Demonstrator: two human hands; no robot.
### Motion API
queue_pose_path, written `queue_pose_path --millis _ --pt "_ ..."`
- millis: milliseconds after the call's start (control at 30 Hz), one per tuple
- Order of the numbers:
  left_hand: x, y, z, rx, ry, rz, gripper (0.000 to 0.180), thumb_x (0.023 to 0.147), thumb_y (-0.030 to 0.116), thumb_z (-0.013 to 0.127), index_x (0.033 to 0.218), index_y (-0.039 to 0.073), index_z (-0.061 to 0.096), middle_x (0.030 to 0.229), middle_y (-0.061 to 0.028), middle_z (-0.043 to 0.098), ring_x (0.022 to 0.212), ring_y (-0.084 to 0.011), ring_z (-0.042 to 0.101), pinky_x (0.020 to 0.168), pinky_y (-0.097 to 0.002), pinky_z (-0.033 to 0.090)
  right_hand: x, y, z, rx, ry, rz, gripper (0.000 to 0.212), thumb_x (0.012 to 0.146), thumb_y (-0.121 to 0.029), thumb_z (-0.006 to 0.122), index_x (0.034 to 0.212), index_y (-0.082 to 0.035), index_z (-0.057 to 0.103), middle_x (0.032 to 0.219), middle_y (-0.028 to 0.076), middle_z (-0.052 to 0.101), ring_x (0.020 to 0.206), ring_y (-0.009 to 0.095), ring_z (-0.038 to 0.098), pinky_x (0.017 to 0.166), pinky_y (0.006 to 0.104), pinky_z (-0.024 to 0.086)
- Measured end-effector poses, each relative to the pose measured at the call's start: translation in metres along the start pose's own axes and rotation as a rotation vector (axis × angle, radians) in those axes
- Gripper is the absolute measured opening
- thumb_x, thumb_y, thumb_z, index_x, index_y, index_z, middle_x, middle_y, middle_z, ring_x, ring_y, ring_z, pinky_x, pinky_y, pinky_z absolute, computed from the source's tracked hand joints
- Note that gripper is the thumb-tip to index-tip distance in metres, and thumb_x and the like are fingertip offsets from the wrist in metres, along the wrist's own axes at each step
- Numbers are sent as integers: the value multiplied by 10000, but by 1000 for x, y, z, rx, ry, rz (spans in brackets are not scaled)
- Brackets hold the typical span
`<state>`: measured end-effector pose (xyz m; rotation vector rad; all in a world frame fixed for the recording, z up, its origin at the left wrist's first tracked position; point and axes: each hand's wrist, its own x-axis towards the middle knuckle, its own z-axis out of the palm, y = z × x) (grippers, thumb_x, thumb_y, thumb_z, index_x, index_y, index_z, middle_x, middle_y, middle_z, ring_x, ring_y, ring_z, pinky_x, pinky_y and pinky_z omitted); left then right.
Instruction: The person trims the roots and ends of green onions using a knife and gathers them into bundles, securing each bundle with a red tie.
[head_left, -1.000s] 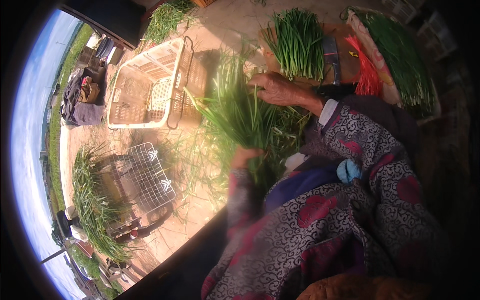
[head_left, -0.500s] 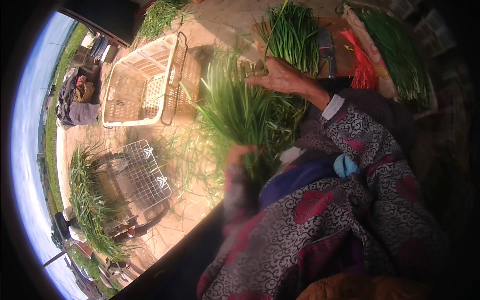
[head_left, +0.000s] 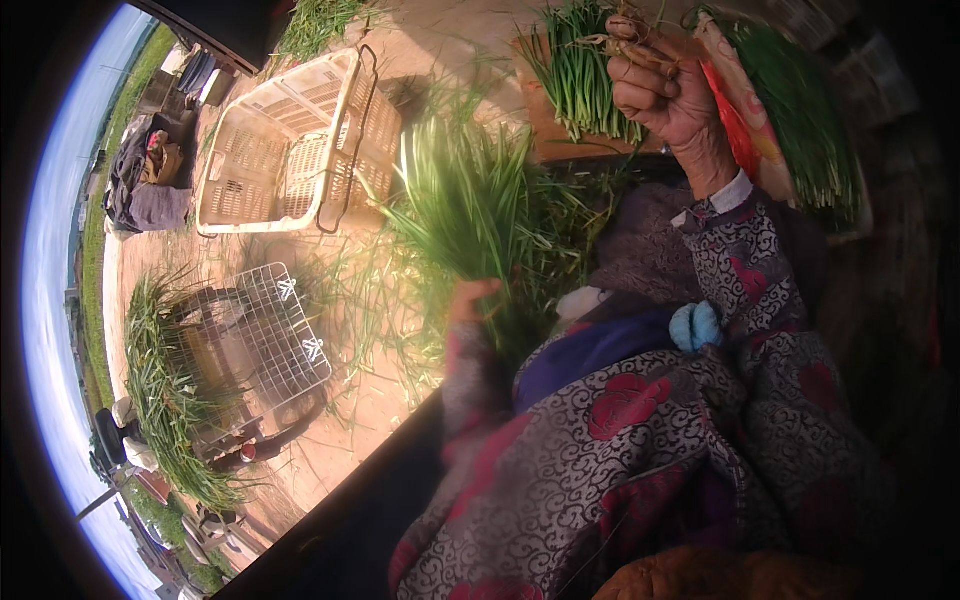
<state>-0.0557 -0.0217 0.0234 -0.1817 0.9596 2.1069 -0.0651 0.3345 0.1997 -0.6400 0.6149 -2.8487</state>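
Observation:
My left hand [head_left: 474, 295], blurred, grips a bunch of green chives [head_left: 462, 200] near its lower end, with the leaves fanning up and away. My right hand [head_left: 665, 95] is raised at the upper right, its fingers curled in. Thin pale strands show at those fingers, but what they hold I cannot make out. Behind and left of it, a pile of chives [head_left: 575, 75] lies on a brown board [head_left: 550, 140]. Beside the right wrist are red plastic strips [head_left: 735, 125], partly covered by the hand.
An off-white plastic crate [head_left: 290, 150] with wire handles stands at the upper left. Below it, a wire rack [head_left: 285, 340] sits beside a heap of cut greens [head_left: 165, 390]. More chives [head_left: 795, 110] lie on a cloth at the far right. Loose trimmings [head_left: 570, 220] litter the ground before my lap.
My right hand has moved up and to the right, away from the bunch, and its fingers have closed. It now covers the knife seen on the board earlier. My left hand still holds the bunch.

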Motion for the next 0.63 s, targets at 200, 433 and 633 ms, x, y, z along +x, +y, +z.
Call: queue_pose_path --millis 200,433,633 --pt "-1 19 -11 -134 16 47 562 708 15 652 1244 -100 526 1103 -208 659 990 -330 660 842 -426 572 -62 110 -81 -1047 442 798 484 878 -166 700 1324 -37 565 1023 107 694 845 201 690 672 311 557" --pt "11 11 -28 31 -90 75 575 699 -16 682 1254 -85 546 1119 -210 667 1016 -345 663 890 -453 563 16 93 -27 -1461 702 466 515 860 -513 693 810 -3 651 701 99 626 562 166 610 488 356 479" --pt "20 -7 -21 108 -270 26 624 702 22 741 1295 -43 557 1185 -213 665 1064 -358 661 935 -462 554 18 97 -92 -1826 615 400 611 840 -592 683 676 -4 655 576 103 579 499 218 552 532 399 466"
